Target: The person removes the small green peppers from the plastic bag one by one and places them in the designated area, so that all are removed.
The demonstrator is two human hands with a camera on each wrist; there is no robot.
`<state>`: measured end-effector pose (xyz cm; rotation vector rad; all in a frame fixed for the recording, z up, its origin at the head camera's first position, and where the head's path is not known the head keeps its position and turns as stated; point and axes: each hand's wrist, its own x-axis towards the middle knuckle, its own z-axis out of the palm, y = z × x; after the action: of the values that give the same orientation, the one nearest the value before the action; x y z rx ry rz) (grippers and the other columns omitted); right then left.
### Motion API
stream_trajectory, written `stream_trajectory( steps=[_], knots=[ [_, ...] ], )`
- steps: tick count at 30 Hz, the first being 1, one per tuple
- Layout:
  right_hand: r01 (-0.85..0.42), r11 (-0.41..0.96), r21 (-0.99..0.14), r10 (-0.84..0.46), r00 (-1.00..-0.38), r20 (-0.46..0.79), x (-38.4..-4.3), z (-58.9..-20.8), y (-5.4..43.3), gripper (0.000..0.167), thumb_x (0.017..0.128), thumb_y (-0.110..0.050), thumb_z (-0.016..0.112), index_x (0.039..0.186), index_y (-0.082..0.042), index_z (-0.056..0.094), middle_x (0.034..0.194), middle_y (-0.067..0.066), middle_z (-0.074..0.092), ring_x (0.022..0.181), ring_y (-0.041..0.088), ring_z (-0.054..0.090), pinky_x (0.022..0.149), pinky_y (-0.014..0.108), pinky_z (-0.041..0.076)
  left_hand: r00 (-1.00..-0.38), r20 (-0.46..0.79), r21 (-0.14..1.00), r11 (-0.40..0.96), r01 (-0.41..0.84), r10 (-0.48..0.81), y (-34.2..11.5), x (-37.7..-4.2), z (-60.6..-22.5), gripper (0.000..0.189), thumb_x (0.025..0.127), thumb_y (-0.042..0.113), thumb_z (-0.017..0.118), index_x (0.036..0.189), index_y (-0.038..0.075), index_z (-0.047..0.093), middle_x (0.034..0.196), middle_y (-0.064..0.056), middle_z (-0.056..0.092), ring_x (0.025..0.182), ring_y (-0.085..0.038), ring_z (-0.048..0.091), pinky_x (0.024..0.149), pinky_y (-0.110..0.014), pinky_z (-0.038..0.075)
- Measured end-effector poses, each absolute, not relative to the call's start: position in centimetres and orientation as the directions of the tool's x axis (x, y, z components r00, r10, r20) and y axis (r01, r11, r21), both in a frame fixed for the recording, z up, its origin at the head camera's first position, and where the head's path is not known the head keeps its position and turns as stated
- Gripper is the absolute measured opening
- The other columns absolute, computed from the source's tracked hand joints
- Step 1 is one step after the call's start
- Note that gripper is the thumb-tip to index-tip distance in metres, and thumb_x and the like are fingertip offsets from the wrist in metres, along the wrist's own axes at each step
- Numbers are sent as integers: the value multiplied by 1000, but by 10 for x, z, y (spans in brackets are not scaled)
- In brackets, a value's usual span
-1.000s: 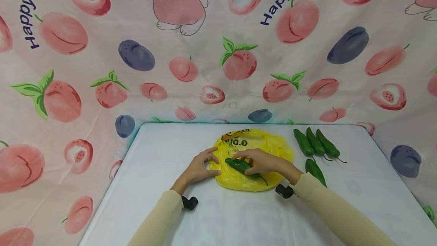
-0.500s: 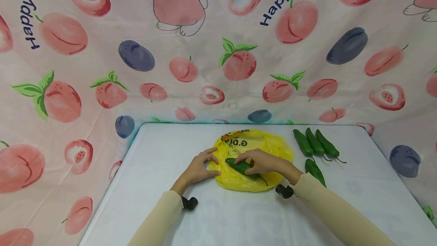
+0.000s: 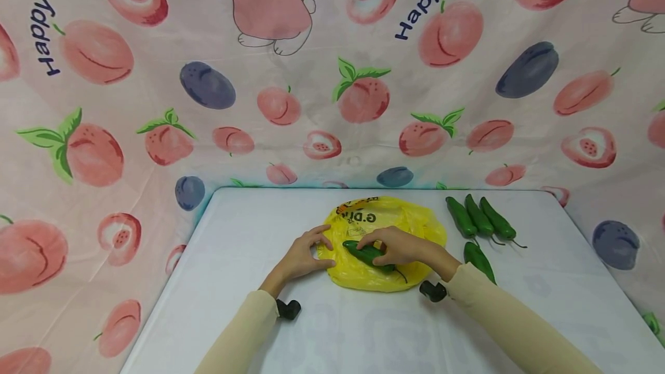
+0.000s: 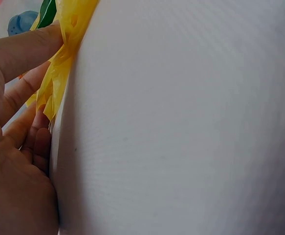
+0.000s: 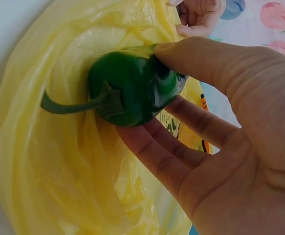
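Observation:
A yellow plastic bag point(image 3: 415, 218) with dark print lies flat on the white table. Across it rests a glossy green chili pepper point(image 3: 361, 250), its stem toward the front right. My right hand point(image 3: 397, 245) grips this pepper between thumb and fingers; the right wrist view shows the thumb on one side of the pepper point(image 5: 127, 88) and fingertips on the other. At the bag's left edge, my left hand point(image 3: 301, 254) curves its thumb and fingers about the plastic. Up close in the left wrist view, yellow plastic point(image 4: 59, 83) runs between that thumb and the fingers.
Three green peppers point(image 3: 480, 218) lie side by side at the back right. Another pepper point(image 3: 479, 261) sits nearer, partly behind the right sleeve point(image 3: 509, 316). A fruit-printed cloth point(image 3: 312, 103) hangs behind the table point(image 3: 353, 333). Black wrist cameras stick out below both wrists.

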<state>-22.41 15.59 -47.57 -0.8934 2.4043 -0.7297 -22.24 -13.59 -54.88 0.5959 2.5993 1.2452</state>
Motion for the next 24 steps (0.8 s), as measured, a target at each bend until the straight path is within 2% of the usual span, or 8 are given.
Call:
stream_trajectory(
  steps=[16,24],
  knots=[
    [-463,642,-611,-703,-674,-227,-224,-472,156,40,93,-8,76,131,-16,69,136,5,63,108,21,62,91,35,58,-902,-19,788,562,251,430,-136,-222,-547,27,82,35,88,97,27,68,161,6,42,153,-30,29,122,-59,22],
    [-470,631,-618,-699,-689,-190,-224,-468,162,42,93,-11,77,133,-19,67,138,8,61,106,23,64,90,38,59,-901,-24,787,564,250,433,-136,-221,-547,26,82,34,88,97,28,67,161,6,41,153,-30,28,123,-58,21]
  ],
)
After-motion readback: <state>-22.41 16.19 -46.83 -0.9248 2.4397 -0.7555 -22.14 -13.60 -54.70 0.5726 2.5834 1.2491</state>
